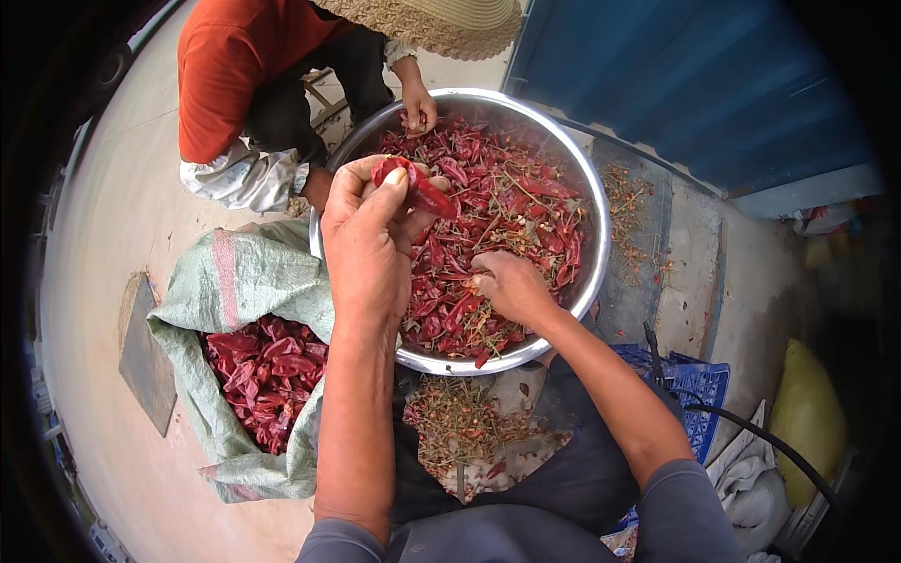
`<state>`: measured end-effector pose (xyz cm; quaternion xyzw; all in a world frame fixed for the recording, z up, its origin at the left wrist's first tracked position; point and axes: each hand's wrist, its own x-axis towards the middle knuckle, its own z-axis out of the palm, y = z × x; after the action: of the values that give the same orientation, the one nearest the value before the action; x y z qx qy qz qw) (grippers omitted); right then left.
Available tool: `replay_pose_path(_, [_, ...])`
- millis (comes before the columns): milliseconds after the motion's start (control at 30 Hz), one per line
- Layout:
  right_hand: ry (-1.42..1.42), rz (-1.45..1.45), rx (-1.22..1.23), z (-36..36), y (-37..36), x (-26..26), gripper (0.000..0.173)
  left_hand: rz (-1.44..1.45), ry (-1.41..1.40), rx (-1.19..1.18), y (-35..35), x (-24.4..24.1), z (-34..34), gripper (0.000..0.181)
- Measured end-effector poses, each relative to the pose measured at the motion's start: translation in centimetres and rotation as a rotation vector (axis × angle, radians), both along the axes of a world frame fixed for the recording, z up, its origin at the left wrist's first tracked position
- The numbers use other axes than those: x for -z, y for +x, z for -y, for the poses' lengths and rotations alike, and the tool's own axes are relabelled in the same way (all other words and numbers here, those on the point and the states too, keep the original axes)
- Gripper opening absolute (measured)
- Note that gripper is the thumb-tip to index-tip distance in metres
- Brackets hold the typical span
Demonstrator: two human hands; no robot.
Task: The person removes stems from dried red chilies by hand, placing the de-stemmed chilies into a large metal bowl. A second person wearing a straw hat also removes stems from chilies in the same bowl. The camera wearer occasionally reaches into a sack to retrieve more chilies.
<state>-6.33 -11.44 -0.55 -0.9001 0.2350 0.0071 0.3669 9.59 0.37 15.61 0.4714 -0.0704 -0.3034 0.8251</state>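
Note:
Between the thumb and fingers of my left hand [366, 225] is a dried red chili pepper [431, 200], raised above a wide metal basin [595, 274]. Dried red chilies [450, 317], mixed with stems and bits of leaf, fill the basin. My right hand [514, 285] rests in this heap near its right front, fingers curled down; their tips are hidden, so I cannot see whether they grip anything. To the left, a woven plastic sack [232, 281] with its mouth rolled back holds cleaner red chilies [271, 373].
Across the basin, a person in an orange top and straw hat [450, 21] has a hand [418, 105] in the chilies. Stem scraps [464, 422] cover the floor between my legs. A blue plastic crate [697, 401] and a yellow sack [809, 422] stand right, a blue metal wall [683, 84] behind.

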Motion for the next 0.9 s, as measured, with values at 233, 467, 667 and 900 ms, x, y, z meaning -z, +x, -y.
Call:
replay_pose_path(233, [-0.143,-0.454,-0.425,-7.7,9.5,8.3,0.069,-0.036,-0.054,-0.036,1.3,0.2,-1.9,0.017])
replay_pose_path(467, [-0.454,-0.424,-0.565,-9.7,6.4,15.4,0.021,-0.009,0.083,0.041,2.2,0.4,-2.6,0.016])
replay_pose_path(667, [-0.645,-0.353,-0.511,0.3,5.2,12.8,0.017,0.009,0.101,0.037,2.3,0.2,-3.2,0.017])
replay_pose_path(900, [-0.819,-0.388,-0.175,11.1,4.4,7.3,0.025,0.021,0.092,0.043,2.9,0.1,-4.3,0.019])
